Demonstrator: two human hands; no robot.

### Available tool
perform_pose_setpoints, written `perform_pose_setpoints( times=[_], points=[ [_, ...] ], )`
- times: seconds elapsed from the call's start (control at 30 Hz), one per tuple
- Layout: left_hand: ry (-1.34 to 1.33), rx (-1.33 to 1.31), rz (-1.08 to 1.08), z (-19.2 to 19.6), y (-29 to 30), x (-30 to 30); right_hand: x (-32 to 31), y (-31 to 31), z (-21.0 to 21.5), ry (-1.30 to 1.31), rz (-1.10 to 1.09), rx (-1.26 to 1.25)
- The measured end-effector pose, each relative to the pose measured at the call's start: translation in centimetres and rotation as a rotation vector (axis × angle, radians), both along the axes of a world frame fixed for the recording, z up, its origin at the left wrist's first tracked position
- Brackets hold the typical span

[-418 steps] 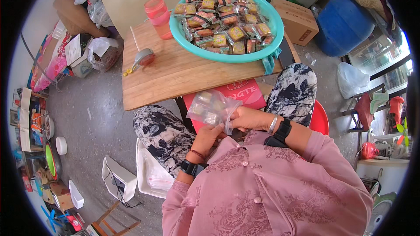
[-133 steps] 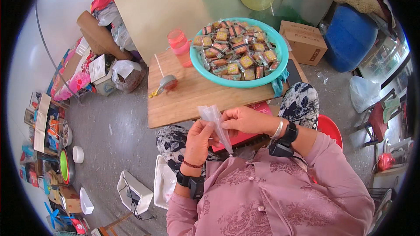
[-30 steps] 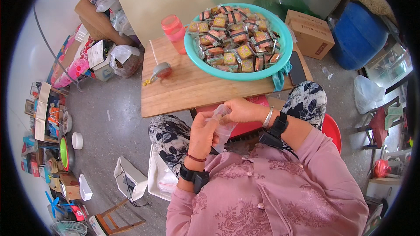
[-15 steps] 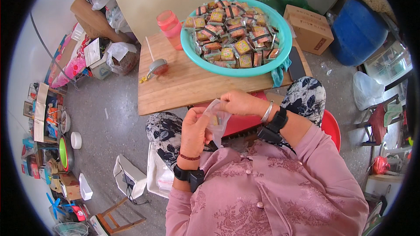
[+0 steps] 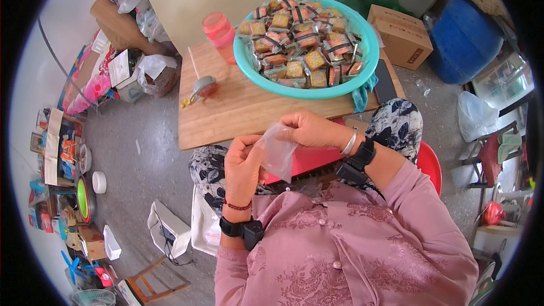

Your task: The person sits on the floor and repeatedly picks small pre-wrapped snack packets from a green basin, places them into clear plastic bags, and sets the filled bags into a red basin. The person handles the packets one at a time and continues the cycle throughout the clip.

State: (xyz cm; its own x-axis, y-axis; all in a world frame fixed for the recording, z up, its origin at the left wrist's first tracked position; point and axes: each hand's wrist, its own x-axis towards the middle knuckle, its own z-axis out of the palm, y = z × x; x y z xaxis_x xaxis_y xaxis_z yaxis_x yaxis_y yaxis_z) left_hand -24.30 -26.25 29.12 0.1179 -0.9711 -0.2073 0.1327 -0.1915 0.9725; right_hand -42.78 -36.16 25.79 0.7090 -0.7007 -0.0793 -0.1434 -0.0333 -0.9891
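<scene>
I register both sides gripping: the left hand [image 5: 241, 171] and the right hand [image 5: 313, 130] pinch the translucent plastic bag [image 5: 278, 156], suspended between them near the worktop [image 5: 226, 114]. A turquoise basin [image 5: 363, 29] there contains wrapped snacks [image 5: 306, 38].

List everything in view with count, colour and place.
table: one, light brown, upper centre
basin: one, turquoise, on table
wrapped snacks: many, yellow and pink, in basin
bottle: one, pink, left of basin
cloth: one, teal, table's near edge
carton: one, brown, upper right
drum: one, blue, right of carton
tub: one, red, right of centre
boxes: several, white, lower left
shelf clutter: many, mixed colours, far left
bag: one, whitish, centre
shirt: one, pink, bottom
left grip: one, bare, bag's left side
right grip: one, bare, bag's right side
</scene>
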Motion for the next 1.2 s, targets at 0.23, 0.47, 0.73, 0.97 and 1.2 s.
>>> perform_pose_setpoints(
  times=[0.23, 0.47, 0.73, 0.97, 1.2],
  points=[
    [-0.002, -0.015, 0.084, 0.6, 0.1, 1.0, -1.1, 0.6, 4.2, 0.130, 0.040, 0.097],
    [0.012, -0.043, 0.111, 0.5, 0.2, 1.7, -3.7, -2.1, 5.2, -0.030, -0.586, -0.521],
    [0.028, -0.071, 0.151, 0.4, 0.6, 2.3, -4.6, -5.7, 3.1, 0.507, -0.875, -1.119],
    [0.022, -0.089, 0.183, 2.2, 0.7, 2.8, -4.8, -5.9, 3.1, 0.533, -0.846, -1.111],
    [-0.060, -0.244, 0.257, 4.6, -1.8, 4.1, -4.8, -5.2, 3.7, 0.512, -0.840, -1.012]
  ],
)
